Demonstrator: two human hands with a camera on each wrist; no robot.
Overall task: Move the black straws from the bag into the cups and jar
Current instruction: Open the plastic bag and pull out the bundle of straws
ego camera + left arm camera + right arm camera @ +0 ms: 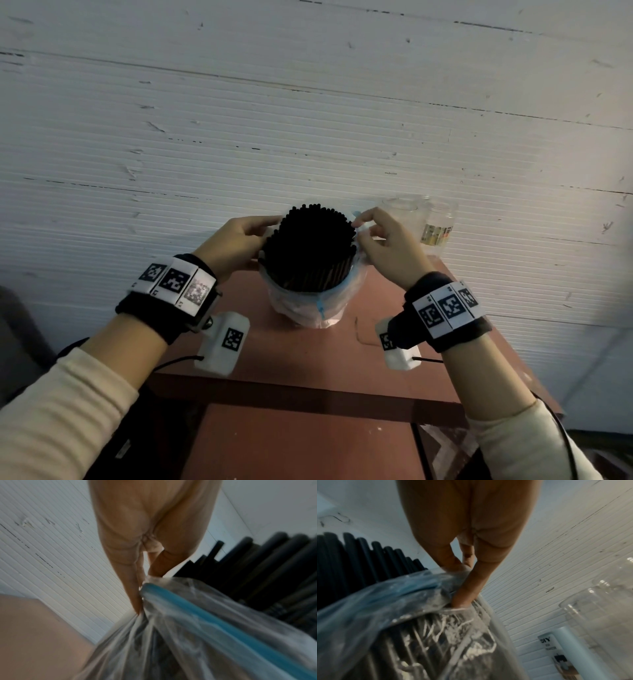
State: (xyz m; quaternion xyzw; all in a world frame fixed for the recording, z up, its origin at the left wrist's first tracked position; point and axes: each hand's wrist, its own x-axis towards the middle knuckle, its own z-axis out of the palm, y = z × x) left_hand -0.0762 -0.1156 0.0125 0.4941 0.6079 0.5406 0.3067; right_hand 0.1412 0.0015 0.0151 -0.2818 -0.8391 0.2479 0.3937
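**Both hands at the mouth of the straw bag, straws standing upright between them**

On the near part of the red-brown table the two wrists enter with marker bands; the table's near edge carries nothing else visible. Toward the middle of the table stands the clear plastic bag, its film pushed down around a dense bundle of black straws. The straws stand upright, long axis vertical, their open ends facing the head camera and rising above the bag's blue-edged mouth. The left hand pinches the bag's rim on the bundle's left side; the left wrist view shows fingertips closed on gathered film beside the blue strip. The right hand pinches the rim on the right side, one finger hooked into the film. Neither hand holds a straw.

At the far right corner of the table stand the clear cups and a labelled jar, just beyond the right hand and apparently without straws.

Judgement: the bundle lies directly between the hands, inward of each set of fingertips and equally near to both; the right hand is nearer the containers, so a grasp from above or around the bundle's side and a carry rightward and away suits it.
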